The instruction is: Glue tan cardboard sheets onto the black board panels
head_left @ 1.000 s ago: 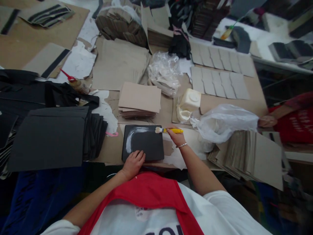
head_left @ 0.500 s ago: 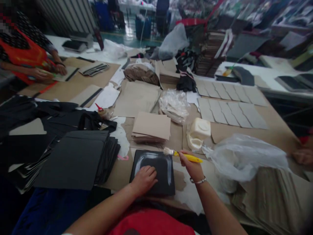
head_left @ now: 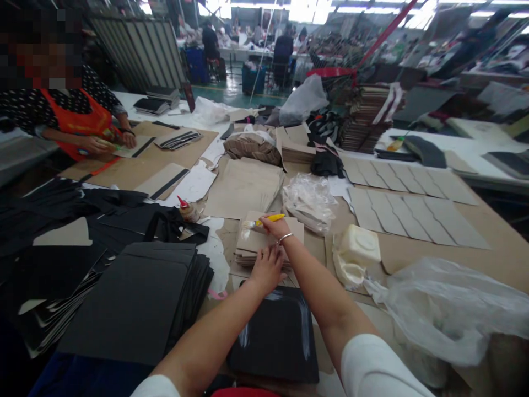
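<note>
My right hand (head_left: 276,225) is closed around a yellow-handled paintbrush (head_left: 271,218). The pale bristles touch the top board in a stack of tan cardboard pieces (head_left: 295,227), where a whitish wet patch shows. My left hand (head_left: 268,269) lies with fingers spread on the near edge of that stack, holding nothing. Closer to me, a black board (head_left: 275,336) carries white glue streaks along its sides and top; my left forearm covers part of it. To the right stands a cut-open cream plastic jug (head_left: 361,245).
Stacked black boards (head_left: 128,298) lie on the left beside black fabric (head_left: 119,209). A small red-tipped bottle (head_left: 188,209) stands behind them. Clear plastic bags (head_left: 446,303) lie on the right. Grey panels (head_left: 417,212) are laid in rows. A co-worker in an orange apron (head_left: 88,118) handles a board at far left.
My right hand has carried the brush forward and left, from the black board to the cardboard stack. My left hand has moved from the black board to the stack's edge. The view has tilted up.
</note>
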`<state>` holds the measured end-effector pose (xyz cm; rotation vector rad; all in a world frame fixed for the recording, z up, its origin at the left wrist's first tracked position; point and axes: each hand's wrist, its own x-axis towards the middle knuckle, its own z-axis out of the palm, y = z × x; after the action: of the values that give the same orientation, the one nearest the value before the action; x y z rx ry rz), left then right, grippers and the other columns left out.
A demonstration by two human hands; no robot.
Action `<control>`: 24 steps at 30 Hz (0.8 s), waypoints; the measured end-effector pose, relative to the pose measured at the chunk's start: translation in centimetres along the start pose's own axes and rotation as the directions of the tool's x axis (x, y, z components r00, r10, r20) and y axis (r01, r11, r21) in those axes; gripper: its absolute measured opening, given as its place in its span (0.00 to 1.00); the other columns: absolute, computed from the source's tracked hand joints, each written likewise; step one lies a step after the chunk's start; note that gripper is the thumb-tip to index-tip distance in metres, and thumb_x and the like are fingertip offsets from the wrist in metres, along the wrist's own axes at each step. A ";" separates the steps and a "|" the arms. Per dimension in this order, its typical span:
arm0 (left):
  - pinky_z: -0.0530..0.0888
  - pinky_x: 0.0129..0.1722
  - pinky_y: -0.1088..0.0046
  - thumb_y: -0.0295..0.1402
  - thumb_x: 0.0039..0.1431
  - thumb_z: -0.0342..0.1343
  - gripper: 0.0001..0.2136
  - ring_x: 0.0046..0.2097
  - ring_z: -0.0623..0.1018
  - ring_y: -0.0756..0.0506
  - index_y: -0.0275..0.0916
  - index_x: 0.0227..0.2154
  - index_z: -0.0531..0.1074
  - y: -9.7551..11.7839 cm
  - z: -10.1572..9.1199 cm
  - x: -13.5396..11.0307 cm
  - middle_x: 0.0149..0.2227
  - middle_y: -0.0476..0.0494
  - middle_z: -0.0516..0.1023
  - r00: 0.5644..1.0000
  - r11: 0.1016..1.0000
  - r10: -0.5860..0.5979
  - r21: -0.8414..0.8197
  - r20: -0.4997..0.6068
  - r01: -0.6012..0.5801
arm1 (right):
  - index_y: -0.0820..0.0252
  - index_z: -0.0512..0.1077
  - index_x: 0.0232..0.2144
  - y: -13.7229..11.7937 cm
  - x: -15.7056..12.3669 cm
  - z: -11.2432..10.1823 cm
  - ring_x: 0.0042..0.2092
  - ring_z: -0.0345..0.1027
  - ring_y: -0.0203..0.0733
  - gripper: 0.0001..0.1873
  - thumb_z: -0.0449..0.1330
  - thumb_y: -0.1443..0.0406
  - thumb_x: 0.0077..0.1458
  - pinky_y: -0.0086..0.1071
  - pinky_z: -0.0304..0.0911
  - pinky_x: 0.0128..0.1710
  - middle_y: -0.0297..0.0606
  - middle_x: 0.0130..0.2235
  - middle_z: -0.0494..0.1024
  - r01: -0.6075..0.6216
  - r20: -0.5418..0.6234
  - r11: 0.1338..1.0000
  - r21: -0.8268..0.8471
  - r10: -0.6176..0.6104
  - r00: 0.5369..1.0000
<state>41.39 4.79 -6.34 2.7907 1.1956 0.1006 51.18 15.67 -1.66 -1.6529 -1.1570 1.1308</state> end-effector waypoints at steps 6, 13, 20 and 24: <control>0.56 0.57 0.48 0.48 0.57 0.49 0.30 0.63 0.56 0.31 0.38 0.60 0.57 0.4 -1.2 0.2 0.64 0.32 0.54 0.998 1.000 -0.009 0.009 0.055 0.008 | 0.60 0.70 0.29 1.4 1.3 -3.0 0.19 0.59 0.31 0.08 0.54 0.62 0.48 0.24 0.57 0.19 0.29 0.19 0.69 -0.057 -0.252 0.998 0.031 0.063 0.966; 0.65 0.45 0.55 0.42 0.59 0.50 0.21 0.53 0.66 0.35 0.40 0.52 0.64 0.5 -3.1 1.6 0.55 0.34 0.66 0.999 0.998 0.004 0.056 0.043 -0.006 | 0.60 0.70 0.29 4.6 -3.9 -9.9 0.22 0.63 0.32 0.12 0.48 0.63 0.55 0.24 0.60 0.23 0.33 0.22 0.72 -0.078 -0.425 0.957 -0.279 -0.050 0.904; 0.66 0.40 0.62 0.42 0.57 0.53 0.16 0.47 0.67 0.38 0.37 0.43 0.68 -0.2 -3.5 3.2 0.49 0.35 0.68 0.993 0.986 0.110 0.122 0.035 -0.114 | 0.62 0.73 0.34 7.0 -12.4 -11.1 0.41 0.69 0.40 0.12 0.52 0.73 0.50 0.28 0.61 0.39 0.45 0.39 0.77 0.027 -0.219 0.642 -0.766 -0.301 0.928; 0.66 0.42 0.66 0.43 0.56 0.54 0.17 0.46 0.69 0.40 0.34 0.40 0.69 -0.9 -4.0 3.8 0.42 0.36 0.71 0.981 0.976 0.180 0.106 0.075 -0.188 | 0.60 0.73 0.37 8.0 -16.2 -10.7 0.38 0.70 0.37 0.13 0.52 0.72 0.52 0.27 0.62 0.38 0.43 0.37 0.77 0.088 -0.133 0.561 -0.823 -0.341 0.930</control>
<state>42.94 8.41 -2.44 2.9727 0.9548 -0.0452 60.34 -3.17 -2.67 -2.1506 -1.7732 0.1196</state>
